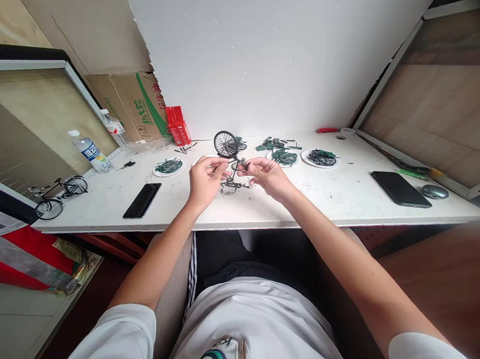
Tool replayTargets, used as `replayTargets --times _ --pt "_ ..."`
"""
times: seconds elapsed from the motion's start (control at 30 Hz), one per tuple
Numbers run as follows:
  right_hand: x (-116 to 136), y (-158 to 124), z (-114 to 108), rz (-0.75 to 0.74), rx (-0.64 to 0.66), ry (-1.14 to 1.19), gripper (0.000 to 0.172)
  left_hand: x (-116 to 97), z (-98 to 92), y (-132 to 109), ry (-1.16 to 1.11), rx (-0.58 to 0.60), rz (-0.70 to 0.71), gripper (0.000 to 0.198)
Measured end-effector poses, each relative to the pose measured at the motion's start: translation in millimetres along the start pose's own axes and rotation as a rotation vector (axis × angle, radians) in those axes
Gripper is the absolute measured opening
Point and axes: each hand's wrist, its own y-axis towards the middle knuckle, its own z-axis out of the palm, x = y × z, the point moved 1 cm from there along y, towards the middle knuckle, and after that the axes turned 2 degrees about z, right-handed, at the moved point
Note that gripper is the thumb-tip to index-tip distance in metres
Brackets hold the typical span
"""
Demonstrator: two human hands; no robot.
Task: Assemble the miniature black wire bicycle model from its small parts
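Note:
Over the middle of the white table I hold a small, partly built model bicycle, its black spoked wheel pointing up and away. My left hand pinches the frame from the left, fingers closed on it. My right hand grips the frame from the right, thumb and fingers pressed together near the wheel fork. The lower end of the model hangs just above the tabletop between both hands.
Several white plates with green and black parts sit behind my hands. A finished model bicycle stands far left. Two black phones, two water bottles, a red box and a mouse lie about.

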Motion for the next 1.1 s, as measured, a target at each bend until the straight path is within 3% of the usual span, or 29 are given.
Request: replayTargets --times 0.37,0.7,0.93,1.1 --pt "-3.9 -0.8 0.8 -0.042 0.035 -0.038 0.050 0.9 3.2 -2.7 -0.035 -0.051 0.010 0.040" --pt "-1.9 -0.1 2.2 -0.083 -0.026 0.012 0.053 1.1 6.1 -4.5 -0.067 -0.029 -0.012 0.040" --pt "-7.2 3.0 -2.2 -0.124 -0.006 0.033 0.046 3.8 8.6 -5.5 -0.104 -0.010 0.000 0.044" --pt "-6.2 1.9 -1.5 -0.087 0.001 0.013 0.047 2.7 7.1 -4.4 -0.108 -0.086 0.043 0.044"
